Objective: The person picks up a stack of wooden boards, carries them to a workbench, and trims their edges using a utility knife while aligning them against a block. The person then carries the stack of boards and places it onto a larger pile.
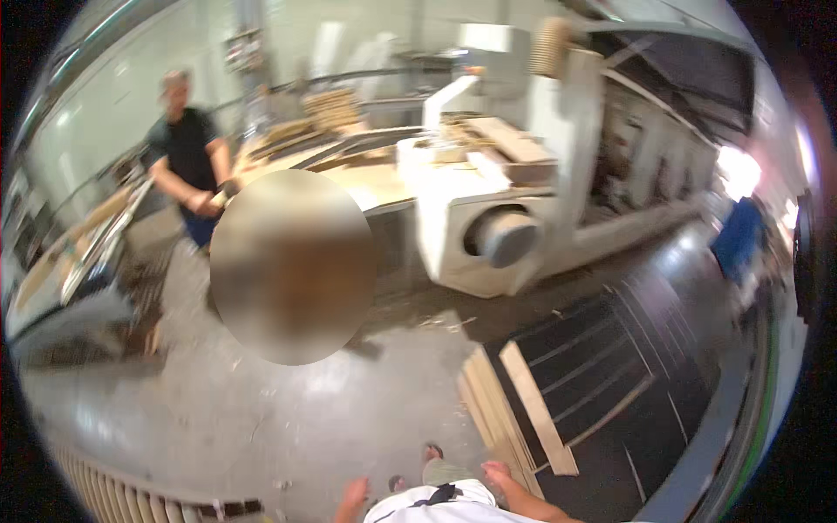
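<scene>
My left hand [353,492] hangs low beside my waist over the grey floor, and nothing shows in it. My right hand [497,472] is on the other side of my body, nearest to the ends of some long light wooden boards [488,405]. Whether it touches them I cannot tell. Motion smears the fingers of both hands. One separate pale board [534,401] lies at an angle on a black surface [602,366], to the right of the other boards.
Ahead stands a large white machine [449,235] with a round opening. Behind it, a worktable [370,181] carries wood pieces. A person [190,157] in a dark shirt stands at the far left, hands at a piece. Slatted pieces [113,492] lie near left. A blurred patch hides the middle left.
</scene>
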Action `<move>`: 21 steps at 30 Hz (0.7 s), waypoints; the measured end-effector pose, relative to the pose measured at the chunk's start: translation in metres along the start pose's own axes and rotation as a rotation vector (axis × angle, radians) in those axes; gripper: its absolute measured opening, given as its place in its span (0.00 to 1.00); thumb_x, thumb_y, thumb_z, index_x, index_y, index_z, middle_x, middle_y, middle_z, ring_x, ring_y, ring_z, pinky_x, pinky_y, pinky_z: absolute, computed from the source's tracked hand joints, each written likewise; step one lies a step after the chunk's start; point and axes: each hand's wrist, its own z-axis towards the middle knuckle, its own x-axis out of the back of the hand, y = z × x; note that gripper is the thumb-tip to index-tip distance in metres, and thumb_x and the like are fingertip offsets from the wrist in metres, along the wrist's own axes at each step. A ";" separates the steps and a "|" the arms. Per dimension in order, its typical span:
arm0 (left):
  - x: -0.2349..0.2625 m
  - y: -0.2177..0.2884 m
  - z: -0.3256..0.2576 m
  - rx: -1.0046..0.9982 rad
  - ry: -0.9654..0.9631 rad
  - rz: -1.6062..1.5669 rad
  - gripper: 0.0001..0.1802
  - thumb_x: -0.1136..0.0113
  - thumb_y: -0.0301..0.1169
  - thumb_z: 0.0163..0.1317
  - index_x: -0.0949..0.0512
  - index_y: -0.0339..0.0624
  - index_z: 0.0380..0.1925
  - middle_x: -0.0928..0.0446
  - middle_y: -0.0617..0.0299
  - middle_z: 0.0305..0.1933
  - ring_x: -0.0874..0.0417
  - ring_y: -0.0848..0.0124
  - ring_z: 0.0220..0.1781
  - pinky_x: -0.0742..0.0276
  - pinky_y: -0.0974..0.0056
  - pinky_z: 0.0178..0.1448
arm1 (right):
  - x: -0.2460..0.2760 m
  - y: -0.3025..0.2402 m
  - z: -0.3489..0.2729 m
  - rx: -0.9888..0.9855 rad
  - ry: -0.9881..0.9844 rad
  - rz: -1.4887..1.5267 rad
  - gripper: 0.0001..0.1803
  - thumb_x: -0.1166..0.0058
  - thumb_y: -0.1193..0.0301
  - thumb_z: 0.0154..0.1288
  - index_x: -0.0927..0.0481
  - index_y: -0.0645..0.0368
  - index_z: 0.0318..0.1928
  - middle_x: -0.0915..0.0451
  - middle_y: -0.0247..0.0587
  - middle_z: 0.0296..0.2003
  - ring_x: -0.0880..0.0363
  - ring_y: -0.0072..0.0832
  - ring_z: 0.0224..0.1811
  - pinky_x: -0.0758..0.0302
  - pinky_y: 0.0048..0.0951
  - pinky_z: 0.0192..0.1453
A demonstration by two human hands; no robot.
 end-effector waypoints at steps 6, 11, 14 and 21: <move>0.002 0.065 -0.058 0.006 0.091 -0.343 0.26 0.49 0.51 0.69 0.26 0.47 0.58 0.25 0.59 0.62 0.23 0.66 0.60 0.29 0.57 0.58 | -0.052 -0.007 0.058 0.008 -0.285 -0.278 0.23 0.43 0.59 0.64 0.19 0.63 0.52 0.18 0.48 0.49 0.19 0.39 0.50 0.23 0.42 0.53; 0.055 0.071 -0.062 0.164 0.289 -0.349 0.32 0.49 0.52 0.67 0.33 0.50 0.66 0.29 0.62 0.66 0.27 0.62 0.64 0.30 0.50 0.59 | -0.083 -0.098 0.066 -0.075 -0.340 -0.088 0.24 0.45 0.58 0.64 0.19 0.66 0.51 0.17 0.49 0.46 0.18 0.40 0.45 0.22 0.43 0.50; 0.074 0.078 -0.068 0.349 0.375 -0.314 0.32 0.50 0.52 0.67 0.32 0.48 0.66 0.29 0.60 0.65 0.27 0.61 0.65 0.30 0.49 0.58 | -0.122 -0.091 0.200 -0.083 -0.360 -0.218 0.18 0.45 0.57 0.65 0.16 0.59 0.42 0.17 0.46 0.34 0.20 0.36 0.32 0.24 0.42 0.34; 0.131 0.115 0.011 0.115 0.511 -0.071 0.24 0.48 0.48 0.64 0.19 0.45 0.50 0.18 0.49 0.44 0.20 0.59 0.42 0.26 0.52 0.49 | -0.157 -0.283 0.234 -0.095 -0.369 -0.431 0.16 0.45 0.57 0.67 0.20 0.57 0.44 0.20 0.38 0.35 0.23 0.30 0.31 0.26 0.39 0.33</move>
